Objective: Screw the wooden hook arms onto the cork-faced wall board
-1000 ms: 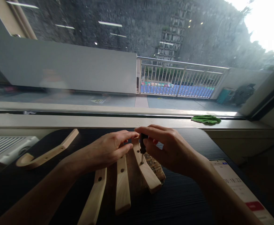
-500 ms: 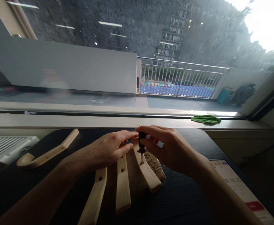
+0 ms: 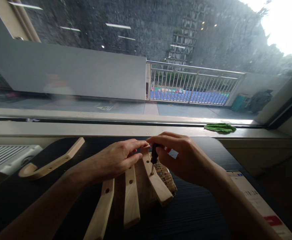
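My right hand (image 3: 185,153) grips the black handle of a small screwdriver (image 3: 154,154) between thumb and fingers. The screwdriver tilts slightly, and its metal shaft meets the lower hole of a pale wooden hook (image 3: 160,189). Reaching in from the left, my left hand (image 3: 118,155) has its thumb and index finger at that hook's upper end, holding it. An upper hole shows in the same hook. Beneath lies a brown wood slab (image 3: 169,176) with a rough bark edge. Two more wooden hooks, a middle one (image 3: 131,206) and a left one (image 3: 102,213), are partly covered by my left hand.
A loose wooden hook (image 3: 53,165) lies at the left of the black table (image 3: 193,213). A phone (image 3: 250,193) showing a timer sits at the right edge. Behind are a windowsill with a green cloth (image 3: 220,127), a window, and a white radiator (image 3: 11,158).
My right hand has shifted slightly right, tilting the screwdriver handle rightward and uncovering the hook's upper hole. The left hand stays almost still.
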`<state>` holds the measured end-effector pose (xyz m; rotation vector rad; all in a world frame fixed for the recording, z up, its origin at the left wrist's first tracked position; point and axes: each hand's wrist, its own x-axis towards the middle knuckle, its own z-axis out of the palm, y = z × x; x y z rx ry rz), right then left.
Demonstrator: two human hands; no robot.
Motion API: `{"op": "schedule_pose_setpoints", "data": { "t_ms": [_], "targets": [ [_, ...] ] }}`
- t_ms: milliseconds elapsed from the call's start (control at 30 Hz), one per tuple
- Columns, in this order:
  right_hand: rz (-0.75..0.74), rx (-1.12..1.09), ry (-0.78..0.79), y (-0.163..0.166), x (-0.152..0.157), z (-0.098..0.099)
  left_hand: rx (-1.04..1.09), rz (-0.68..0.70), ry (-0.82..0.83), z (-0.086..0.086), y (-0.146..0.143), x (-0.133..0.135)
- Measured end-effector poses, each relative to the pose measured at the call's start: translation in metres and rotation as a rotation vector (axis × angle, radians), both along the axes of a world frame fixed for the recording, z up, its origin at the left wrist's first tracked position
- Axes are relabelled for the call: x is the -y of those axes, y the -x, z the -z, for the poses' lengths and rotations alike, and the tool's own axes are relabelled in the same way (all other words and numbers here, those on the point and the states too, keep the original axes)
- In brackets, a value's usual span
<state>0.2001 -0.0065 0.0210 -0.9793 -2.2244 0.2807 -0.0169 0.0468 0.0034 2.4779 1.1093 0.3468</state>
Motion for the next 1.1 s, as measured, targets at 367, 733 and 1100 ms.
{"op": "schedule_pose_setpoints", "data": {
  "t_ms": [367,733,1100],
  "targets": [
    [0.009,-0.03,-0.012,0.0054,0.0008,0.0006,-0.001,-0.009,0.026,-0.004,-0.0007,0.0028],
    [0.002,-0.036,-0.006,0.003,-0.0009,0.0009,0.013,0.006,-0.004,0.0006,-0.0003,-0.0006],
    [0.121,-0.073,0.031,0.0059,-0.0017,0.0037,0.03,0.012,-0.009,0.0034,0.0011,-0.0014]
  ]
}}
